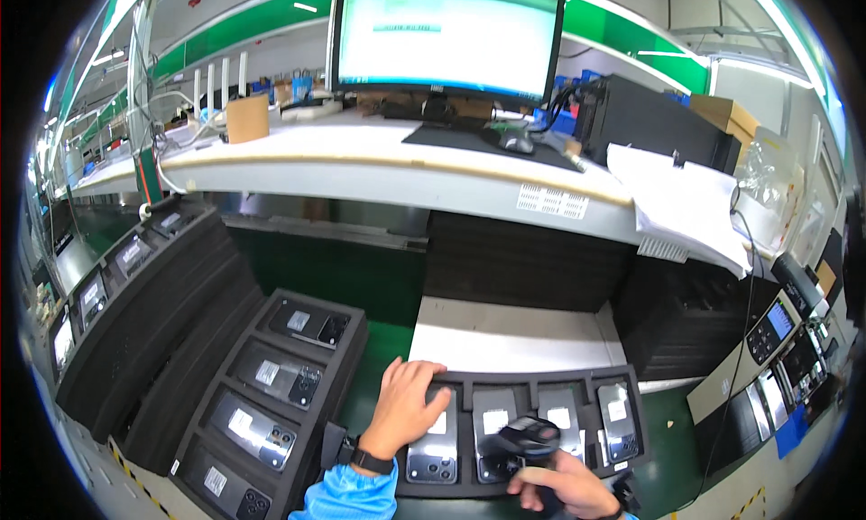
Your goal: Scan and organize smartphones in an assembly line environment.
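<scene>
My left hand [405,406] lies on the left end of a black foam tray [532,377], fingers spread, the thumb over the leftmost smartphone [433,452]. In the tray, several dark phones with white labels sit in separate slots, camera ends toward me. My right hand [577,486] is closed around a black handheld barcode scanner [530,437], held above the tray's middle. The scanner is slightly blurred and partly hides the second phone [494,403] and the third phone [557,401]. The rightmost phone [618,421] shows fully.
Another foam tray of phones [293,358] tops a stack at left, beside a further tall stack [153,312]. Ahead, a shelf [361,173] carries a monitor [446,37], a mouse [517,142] and papers [677,195]. A label printer [758,358] stands at right, a cable hanging near it.
</scene>
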`<control>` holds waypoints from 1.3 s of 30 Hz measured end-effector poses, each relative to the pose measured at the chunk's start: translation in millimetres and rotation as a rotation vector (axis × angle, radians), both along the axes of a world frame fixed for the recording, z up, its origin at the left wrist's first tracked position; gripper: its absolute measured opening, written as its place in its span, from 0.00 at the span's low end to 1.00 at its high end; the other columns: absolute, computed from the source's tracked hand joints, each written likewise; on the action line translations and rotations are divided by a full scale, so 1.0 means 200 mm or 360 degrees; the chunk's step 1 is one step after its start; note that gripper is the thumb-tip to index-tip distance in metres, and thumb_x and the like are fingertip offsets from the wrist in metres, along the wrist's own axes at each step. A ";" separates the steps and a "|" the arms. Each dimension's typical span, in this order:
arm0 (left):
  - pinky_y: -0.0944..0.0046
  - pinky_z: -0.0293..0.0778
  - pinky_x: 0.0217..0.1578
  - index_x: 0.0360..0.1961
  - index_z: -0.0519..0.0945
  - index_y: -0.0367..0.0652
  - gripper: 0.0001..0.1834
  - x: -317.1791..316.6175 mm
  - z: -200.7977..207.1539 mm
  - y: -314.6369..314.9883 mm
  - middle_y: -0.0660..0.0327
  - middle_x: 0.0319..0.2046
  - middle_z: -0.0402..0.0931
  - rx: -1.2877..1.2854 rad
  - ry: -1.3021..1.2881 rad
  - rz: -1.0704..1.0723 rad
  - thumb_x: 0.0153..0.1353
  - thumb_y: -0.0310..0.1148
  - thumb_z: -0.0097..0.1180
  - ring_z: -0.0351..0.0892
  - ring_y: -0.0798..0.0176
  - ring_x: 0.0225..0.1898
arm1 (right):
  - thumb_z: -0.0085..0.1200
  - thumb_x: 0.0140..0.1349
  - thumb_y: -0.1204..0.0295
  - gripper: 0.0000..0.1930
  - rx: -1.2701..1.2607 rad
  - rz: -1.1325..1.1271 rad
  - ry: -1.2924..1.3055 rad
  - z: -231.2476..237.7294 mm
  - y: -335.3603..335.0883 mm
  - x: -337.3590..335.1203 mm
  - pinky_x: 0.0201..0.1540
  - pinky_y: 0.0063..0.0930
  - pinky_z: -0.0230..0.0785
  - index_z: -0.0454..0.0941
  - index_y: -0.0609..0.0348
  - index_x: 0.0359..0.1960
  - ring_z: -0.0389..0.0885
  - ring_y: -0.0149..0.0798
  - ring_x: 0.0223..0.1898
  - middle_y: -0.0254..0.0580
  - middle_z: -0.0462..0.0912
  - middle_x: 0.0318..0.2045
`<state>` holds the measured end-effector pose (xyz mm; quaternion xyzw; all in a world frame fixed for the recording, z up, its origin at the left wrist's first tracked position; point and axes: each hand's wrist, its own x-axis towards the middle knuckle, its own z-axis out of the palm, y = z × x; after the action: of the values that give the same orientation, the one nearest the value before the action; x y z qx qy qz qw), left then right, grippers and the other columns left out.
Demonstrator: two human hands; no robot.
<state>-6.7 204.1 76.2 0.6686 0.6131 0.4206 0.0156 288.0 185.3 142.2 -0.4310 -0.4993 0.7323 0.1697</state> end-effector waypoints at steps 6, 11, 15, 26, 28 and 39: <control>0.18 0.57 0.59 0.72 0.70 0.61 0.46 0.08 0.01 -0.03 0.46 0.69 0.66 -0.0379 0.0730 0.0149 0.55 0.68 0.62 0.57 0.35 0.72 | 0.59 0.69 0.69 0.09 0.0673 -0.1086 -0.0430 -0.03 0.03 0.65 0.22 0.24 0.67 0.81 0.62 0.45 0.76 0.27 0.20 0.35 0.82 0.24; 0.32 0.64 0.55 0.75 0.66 0.64 0.53 0.10 0.06 -0.02 0.47 0.71 0.63 -0.0574 0.0725 0.0165 0.49 0.72 0.64 0.56 0.36 0.74 | 0.60 0.56 0.78 0.12 0.0870 -0.1456 -0.0817 -0.39 0.24 1.13 0.14 0.28 0.65 0.77 0.61 0.43 0.74 0.31 0.13 0.34 0.76 0.21; 0.31 0.63 0.57 0.76 0.64 0.66 0.50 0.07 0.05 -0.04 0.50 0.72 0.63 -0.0597 0.0620 0.0155 0.50 0.58 0.66 0.55 0.39 0.74 | 0.61 0.55 0.78 0.12 0.0848 -0.1438 -0.0901 -0.59 0.37 1.24 0.16 0.28 0.68 0.76 0.62 0.41 0.75 0.32 0.15 0.36 0.76 0.21; 0.47 0.63 0.67 0.68 0.70 0.49 0.40 0.03 0.00 -0.01 0.52 0.66 0.69 -0.0174 -0.0162 -0.0015 0.49 0.35 0.61 0.65 0.45 0.69 | 0.63 0.65 0.67 0.16 0.1140 -0.1123 -0.1154 -0.64 0.45 1.36 0.22 0.29 0.62 0.85 0.69 0.47 0.70 0.31 0.20 0.40 0.84 0.28; 0.50 0.65 0.66 0.63 0.74 0.47 0.35 -0.02 -0.05 -0.02 0.52 0.64 0.72 -0.0092 -0.0254 -0.0061 0.49 0.33 0.61 0.69 0.46 0.67 | 0.63 0.65 0.65 0.16 0.1205 -0.1160 -0.1174 -0.62 0.46 1.33 0.22 0.29 0.62 0.86 0.70 0.44 0.70 0.31 0.19 0.40 0.83 0.26; 0.51 0.71 0.58 0.51 0.78 0.45 0.22 -0.03 -0.06 -0.01 0.55 0.48 0.81 0.0137 -0.0587 -0.0195 0.52 0.33 0.59 0.77 0.46 0.53 | 0.63 0.67 0.66 0.19 0.1007 -0.1139 -0.1229 -0.53 0.44 1.26 0.33 0.31 0.73 0.83 0.75 0.48 0.80 0.37 0.29 0.45 0.88 0.36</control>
<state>-11.8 202.3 63.4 0.6165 0.5394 0.5599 0.1246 539.0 272.9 37.0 -0.7348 -0.5422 0.2370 0.3316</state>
